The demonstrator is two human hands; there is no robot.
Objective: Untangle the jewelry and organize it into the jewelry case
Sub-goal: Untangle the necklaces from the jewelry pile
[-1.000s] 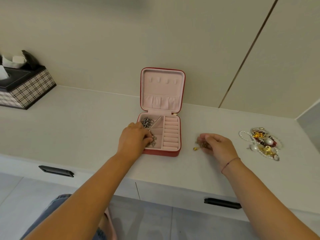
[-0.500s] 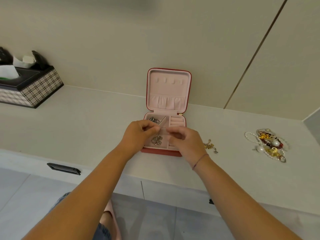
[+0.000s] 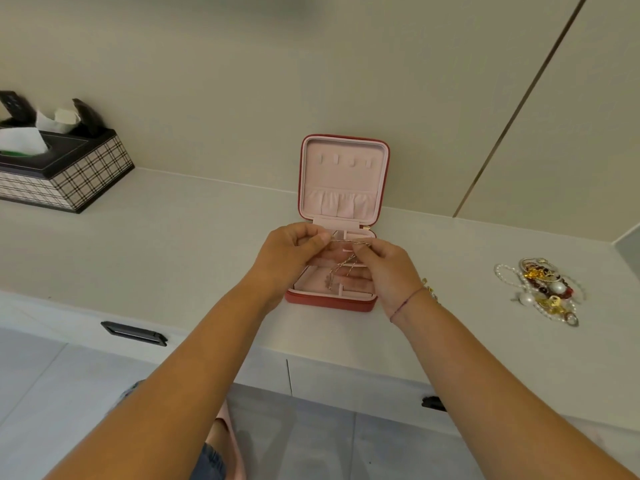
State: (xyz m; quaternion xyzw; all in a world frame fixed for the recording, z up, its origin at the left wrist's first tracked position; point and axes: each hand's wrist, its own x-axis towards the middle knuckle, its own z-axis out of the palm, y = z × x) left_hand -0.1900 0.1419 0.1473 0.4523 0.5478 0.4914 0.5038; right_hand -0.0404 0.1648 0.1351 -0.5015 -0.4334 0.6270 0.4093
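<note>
A red jewelry case (image 3: 330, 301) with pink lining stands open on the white counter, its lid upright against the wall. Both hands hover over its tray. My left hand (image 3: 289, 258) and my right hand (image 3: 382, 268) pinch a thin silver chain (image 3: 341, 265) between them; it stretches from fingertip to fingertip and its twisted end dangles toward the front left compartment. A tangled heap of pearl, gold and red jewelry (image 3: 543, 291) lies on the counter to the right. A small gold piece (image 3: 431, 291) shows just behind my right wrist.
A plaid tissue box (image 3: 65, 174) sits at the far left of the counter. Black drawer handles (image 3: 133, 333) run along the counter front below. Beige wall panels rise behind the case.
My right hand left the gold piece on the counter and came over the case. Both hands then lifted the silver chain out of the front compartment and stretched it between them.
</note>
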